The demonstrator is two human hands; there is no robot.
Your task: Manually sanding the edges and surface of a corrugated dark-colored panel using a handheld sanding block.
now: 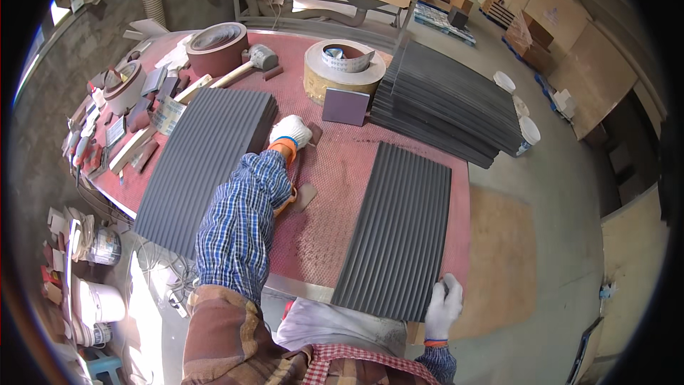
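Left hand [292,130]: curled at block [315,133], grip unclear | right hand [444,306]: fingers bent at panel [399,228]'s near right corner, grip unclear | panel: on table [342,164], reaching its near edge | room: red strip between panel and left stack [206,157]

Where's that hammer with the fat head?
In the head view, the mallet lies on the back left part of the red table, close beside the reddish-brown roll, beyond the left-hand ribbed stack.
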